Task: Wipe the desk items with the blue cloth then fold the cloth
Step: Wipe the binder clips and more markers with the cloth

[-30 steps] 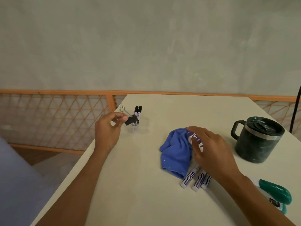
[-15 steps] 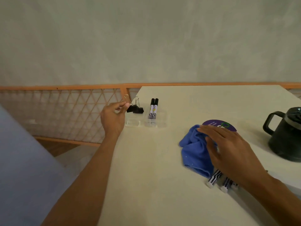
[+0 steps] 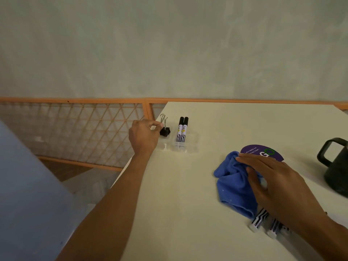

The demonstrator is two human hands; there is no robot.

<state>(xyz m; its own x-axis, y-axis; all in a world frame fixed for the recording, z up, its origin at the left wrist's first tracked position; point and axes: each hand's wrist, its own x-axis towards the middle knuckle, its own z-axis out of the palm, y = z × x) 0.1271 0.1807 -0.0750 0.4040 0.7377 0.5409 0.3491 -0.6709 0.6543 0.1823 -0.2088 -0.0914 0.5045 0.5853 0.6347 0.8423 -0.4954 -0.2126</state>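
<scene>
The pale table fills the lower right, with a dark mug cut off by the right edge. The blue cloth lies bunched on the table just left of the right hand. That hand's fingers are straight and slightly spread, lying flat across the cloth's upper folds. Beyond the fingertips a round purple disc lies flat, partly under the cloth and the hand. 1 second ago this hand held the disc up on edge against the cloth. The left hand is at the table's far left corner, thumb and forefinger closed on the wire handles of a black binder clip. The clip stands upright at the left end of a clear tray; 1 second ago it was held above the table. 2 black-capped markers lie side by side in the tray. Striped marker ends poke out from under the right wrist.
</scene>
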